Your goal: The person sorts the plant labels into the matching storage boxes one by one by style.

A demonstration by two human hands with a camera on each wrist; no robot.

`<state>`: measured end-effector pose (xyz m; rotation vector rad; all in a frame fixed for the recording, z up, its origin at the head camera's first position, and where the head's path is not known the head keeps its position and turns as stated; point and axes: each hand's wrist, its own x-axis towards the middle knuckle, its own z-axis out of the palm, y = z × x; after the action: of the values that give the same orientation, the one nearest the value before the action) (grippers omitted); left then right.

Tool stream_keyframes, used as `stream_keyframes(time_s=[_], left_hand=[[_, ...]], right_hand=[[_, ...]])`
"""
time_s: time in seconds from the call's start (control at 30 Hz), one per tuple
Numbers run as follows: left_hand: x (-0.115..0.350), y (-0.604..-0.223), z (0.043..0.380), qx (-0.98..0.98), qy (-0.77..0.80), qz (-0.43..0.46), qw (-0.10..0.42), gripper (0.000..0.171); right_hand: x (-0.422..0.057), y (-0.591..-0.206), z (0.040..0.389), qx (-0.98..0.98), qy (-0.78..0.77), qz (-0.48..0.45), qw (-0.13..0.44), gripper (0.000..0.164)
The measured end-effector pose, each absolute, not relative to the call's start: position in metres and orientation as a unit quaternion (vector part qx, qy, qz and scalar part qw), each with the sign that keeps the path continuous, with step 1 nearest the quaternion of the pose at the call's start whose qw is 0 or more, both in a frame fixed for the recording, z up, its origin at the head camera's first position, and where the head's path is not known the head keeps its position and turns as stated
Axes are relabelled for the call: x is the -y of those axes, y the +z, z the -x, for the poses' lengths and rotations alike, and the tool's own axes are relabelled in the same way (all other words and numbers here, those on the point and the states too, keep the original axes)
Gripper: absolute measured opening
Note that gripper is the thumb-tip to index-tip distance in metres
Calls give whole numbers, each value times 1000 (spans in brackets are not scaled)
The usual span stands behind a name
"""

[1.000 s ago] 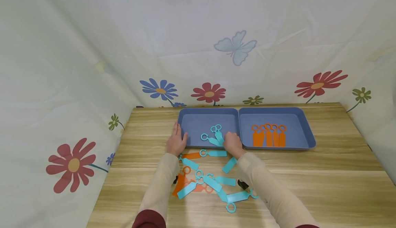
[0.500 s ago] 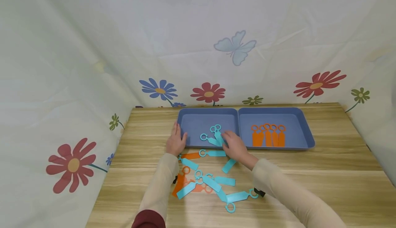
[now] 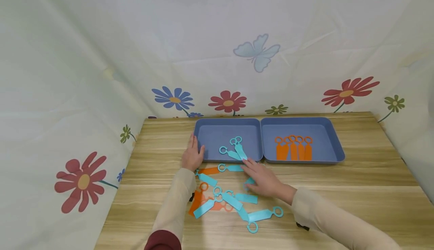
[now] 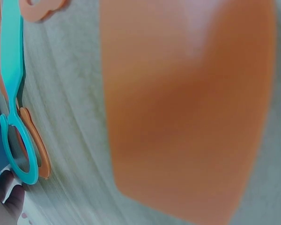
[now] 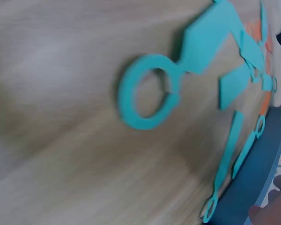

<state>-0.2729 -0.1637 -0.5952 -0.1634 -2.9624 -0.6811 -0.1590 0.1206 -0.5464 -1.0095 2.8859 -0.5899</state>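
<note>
My left hand [image 3: 192,156] rests against the left wall of the left blue tray [image 3: 211,135], fingers straight. Just outside that tray's front edge, my right hand [image 3: 262,178] is over the loose tags with its fingers extended. Nothing shows in its grip. A teal tag with a ring end [image 3: 249,182] is partly hidden beneath it. Inside the left tray lie several teal tags [image 3: 240,151]. In the right wrist view, the right hand's fingers [image 5: 274,204] are beside the tray's wall. An orange tag [image 4: 187,117] looms blurred in the left wrist view.
The right blue tray [image 3: 323,142] adjoins the left one and holds several orange tags [image 3: 294,152] in a row. On the wooden table [image 3: 373,205], several teal tags [image 3: 261,215] and orange tags [image 3: 196,203] lie loosely overlapping in front. A flower-printed curtain [image 3: 169,54] stands behind.
The right hand has moved from inside the left tray back over its front edge towards the loose tags, its fingers straightening. The teal tags in the tray stay. The left hand has not moved.
</note>
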Motion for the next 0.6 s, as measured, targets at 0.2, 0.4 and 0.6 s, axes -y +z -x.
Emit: stream_keyframes(time_s=[0.2, 0.4, 0.6], left_hand=[[164, -596, 274, 972, -222, 55, 52, 62], [164, -597, 273, 971, -225, 60, 60, 62], [164, -598, 273, 971, -222, 61, 62, 62]], right_hand=[[-130, -553, 144, -908, -165, 381, 50, 70], [-137, -561, 133, -892, -146, 422, 69, 77], [-146, -566, 121, -880, -135, 446, 89, 80]])
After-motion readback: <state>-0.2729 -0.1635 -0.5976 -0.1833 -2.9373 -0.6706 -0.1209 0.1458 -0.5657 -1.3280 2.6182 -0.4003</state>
